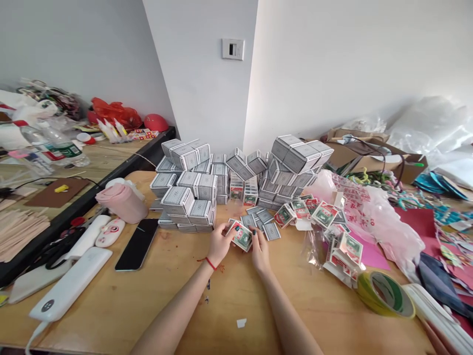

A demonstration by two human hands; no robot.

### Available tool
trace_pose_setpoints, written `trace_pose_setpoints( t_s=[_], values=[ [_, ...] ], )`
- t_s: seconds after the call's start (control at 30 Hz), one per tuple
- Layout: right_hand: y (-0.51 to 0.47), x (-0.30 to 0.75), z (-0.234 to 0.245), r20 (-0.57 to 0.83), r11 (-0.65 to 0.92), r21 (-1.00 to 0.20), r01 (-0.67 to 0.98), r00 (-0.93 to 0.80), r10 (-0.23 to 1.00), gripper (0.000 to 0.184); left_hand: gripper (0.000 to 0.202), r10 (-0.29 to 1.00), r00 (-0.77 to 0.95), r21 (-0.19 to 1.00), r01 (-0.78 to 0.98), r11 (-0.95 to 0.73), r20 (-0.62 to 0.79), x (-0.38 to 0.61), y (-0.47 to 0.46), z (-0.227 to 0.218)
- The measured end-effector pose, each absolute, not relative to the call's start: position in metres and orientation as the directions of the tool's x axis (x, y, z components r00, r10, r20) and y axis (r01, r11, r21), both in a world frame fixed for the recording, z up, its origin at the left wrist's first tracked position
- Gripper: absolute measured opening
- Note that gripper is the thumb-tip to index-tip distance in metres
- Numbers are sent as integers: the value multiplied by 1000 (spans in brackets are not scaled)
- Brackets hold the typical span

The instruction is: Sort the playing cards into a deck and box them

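A red, white and green playing-card box [243, 238] is held between both hands over the middle of the table. My left hand [219, 245] grips its left side, thumb on top. At its right edge, my right hand [261, 254] has its fingers closed on the same box. Just behind lie loose grey-backed playing cards [271, 231]. Stacks of grey-patterned card blocks [177, 199] rise at the left, with more card stacks [286, 175] at the right. Several opened card boxes [325, 214] lie to the right of my hands.
On the left are a black phone [137, 245], a white power bank [70, 284] and a pink roll [122, 201]. To the right sit yellow tape [364, 296], a crumpled plastic bag [380, 219] and a cardboard box [369, 162]. A paper scrap [241, 323] lies in front.
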State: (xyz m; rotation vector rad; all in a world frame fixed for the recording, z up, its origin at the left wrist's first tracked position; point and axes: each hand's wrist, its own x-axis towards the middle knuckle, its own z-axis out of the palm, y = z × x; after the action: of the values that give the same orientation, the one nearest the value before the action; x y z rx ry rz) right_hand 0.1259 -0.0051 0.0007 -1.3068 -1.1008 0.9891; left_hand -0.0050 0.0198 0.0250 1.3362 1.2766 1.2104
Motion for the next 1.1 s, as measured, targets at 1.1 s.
trace_pose_setpoints(
  t_s=[1.1],
  values=[
    [-5,142,-2,123,122,-992,6,32,992,57,52,935,339,972,-233,-25,105,-22,12,10]
  ],
)
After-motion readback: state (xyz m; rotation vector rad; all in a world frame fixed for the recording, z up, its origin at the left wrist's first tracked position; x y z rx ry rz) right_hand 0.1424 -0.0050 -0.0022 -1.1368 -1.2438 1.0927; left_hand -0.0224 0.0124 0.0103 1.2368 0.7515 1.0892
